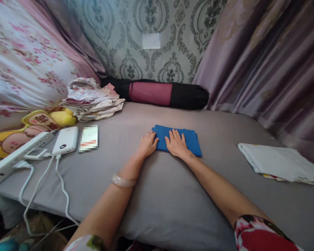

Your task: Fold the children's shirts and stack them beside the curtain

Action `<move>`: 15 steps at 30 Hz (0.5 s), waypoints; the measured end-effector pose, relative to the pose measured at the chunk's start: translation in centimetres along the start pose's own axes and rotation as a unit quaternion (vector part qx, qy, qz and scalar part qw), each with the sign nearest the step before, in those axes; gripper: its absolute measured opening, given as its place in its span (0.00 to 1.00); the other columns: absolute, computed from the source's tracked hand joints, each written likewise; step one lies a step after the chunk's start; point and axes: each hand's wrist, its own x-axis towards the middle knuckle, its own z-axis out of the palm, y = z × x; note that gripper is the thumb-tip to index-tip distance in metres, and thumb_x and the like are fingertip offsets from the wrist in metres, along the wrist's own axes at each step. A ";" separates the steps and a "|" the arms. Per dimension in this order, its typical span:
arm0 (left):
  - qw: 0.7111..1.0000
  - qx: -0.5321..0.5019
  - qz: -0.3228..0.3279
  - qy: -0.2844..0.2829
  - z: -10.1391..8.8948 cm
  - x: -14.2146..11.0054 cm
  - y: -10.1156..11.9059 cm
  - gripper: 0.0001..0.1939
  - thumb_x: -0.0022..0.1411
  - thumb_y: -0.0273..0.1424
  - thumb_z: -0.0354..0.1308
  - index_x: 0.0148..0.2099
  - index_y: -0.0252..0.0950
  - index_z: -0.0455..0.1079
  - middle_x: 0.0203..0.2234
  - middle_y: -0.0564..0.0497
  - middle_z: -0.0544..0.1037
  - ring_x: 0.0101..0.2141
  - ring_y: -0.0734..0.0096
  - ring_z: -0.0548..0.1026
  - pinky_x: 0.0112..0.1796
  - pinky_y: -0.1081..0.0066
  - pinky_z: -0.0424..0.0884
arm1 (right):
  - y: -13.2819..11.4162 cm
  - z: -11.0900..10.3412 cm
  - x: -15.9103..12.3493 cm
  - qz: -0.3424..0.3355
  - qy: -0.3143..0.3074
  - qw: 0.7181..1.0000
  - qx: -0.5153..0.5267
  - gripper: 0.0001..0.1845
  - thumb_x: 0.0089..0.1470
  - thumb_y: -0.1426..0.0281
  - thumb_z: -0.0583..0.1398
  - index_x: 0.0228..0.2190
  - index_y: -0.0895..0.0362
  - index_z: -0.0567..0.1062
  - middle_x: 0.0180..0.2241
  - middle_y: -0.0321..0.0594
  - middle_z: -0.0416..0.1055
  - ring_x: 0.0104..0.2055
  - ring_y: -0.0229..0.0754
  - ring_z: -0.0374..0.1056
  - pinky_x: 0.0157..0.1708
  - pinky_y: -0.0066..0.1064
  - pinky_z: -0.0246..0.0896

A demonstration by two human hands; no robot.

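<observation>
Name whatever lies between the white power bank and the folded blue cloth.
In the head view, a small pixelated rectangle lies nearest the power bank, then grey sheet, then the left hand at the left edge of the blue cloth.

A black and maroon roll (157, 93) lies along the foot of the patterned wall (151, 21), which bears a small white card (151, 41), and pale heaped cloths (92, 101) sit by its left end. Nearer on the left are a yellow cushion (5, 142), a white power strip (14, 158), a cabled power bank (66, 140) and a blurred-out packet (88, 138); a folded white cloth (279, 162) lies far right, below the mauve curtain (264, 48).
</observation>
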 end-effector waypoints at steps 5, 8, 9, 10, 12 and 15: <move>1.000 -0.006 -0.002 0.000 0.1 0.0 -0.1 0.23 0.68 0.37 0.43 0.61 0.33 0.59 0.62 0.42 0.61 0.63 0.60 0.55 0.61 0.59 0.52 | 0.2 0.5 0.0 0.004 0.005 1.000 -0.003 0.35 0.64 0.57 0.37 0.64 0.66 0.51 0.67 0.50 0.42 0.68 0.49 0.35 0.64 0.49 0.27; 1.000 -0.012 0.001 0.006 0.2 0.1 -0.3 0.22 0.68 0.37 0.43 0.60 0.33 0.60 0.61 0.43 0.62 0.62 0.60 0.56 0.60 0.59 0.53 | 0.2 0.3 0.0 0.005 0.000 1.000 -0.005 0.35 0.64 0.58 0.38 0.64 0.66 0.51 0.66 0.51 0.42 0.68 0.50 0.36 0.64 0.49 0.27; 1.000 -0.014 0.003 0.011 0.2 0.2 -0.4 0.22 0.68 0.36 0.43 0.60 0.34 0.61 0.61 0.43 0.63 0.62 0.60 0.57 0.60 0.59 0.54 | 0.2 0.2 0.1 0.006 -0.005 1.000 -0.005 0.35 0.64 0.57 0.38 0.64 0.67 0.51 0.66 0.52 0.42 0.68 0.50 0.36 0.63 0.49 0.28; 1.000 -0.016 0.007 0.017 0.3 0.2 -0.4 0.21 0.68 0.36 0.44 0.59 0.34 0.62 0.60 0.44 0.64 0.62 0.60 0.57 0.60 0.59 0.55 | 0.1 0.1 0.1 0.008 -0.010 1.000 -0.003 0.35 0.64 0.57 0.38 0.63 0.67 0.51 0.66 0.52 0.42 0.68 0.50 0.36 0.63 0.50 0.28; 0.999 -0.020 0.010 0.031 0.2 0.4 -0.4 0.20 0.68 0.34 0.43 0.58 0.34 0.63 0.59 0.43 0.66 0.60 0.62 0.60 0.60 0.61 0.56 | -0.3 -0.2 0.4 0.009 -0.013 1.000 0.003 0.35 0.64 0.58 0.38 0.63 0.67 0.52 0.66 0.52 0.42 0.68 0.51 0.36 0.63 0.51 0.29; 0.998 -0.030 0.000 0.057 0.1 0.6 -0.5 0.19 0.67 0.27 0.41 0.56 0.33 0.66 0.55 0.44 0.70 0.57 0.66 0.65 0.58 0.64 0.59 | -1.3 -0.5 0.9 -0.005 0.002 1.000 0.017 0.34 0.64 0.59 0.38 0.63 0.67 0.52 0.66 0.52 0.42 0.68 0.50 0.36 0.63 0.50 0.30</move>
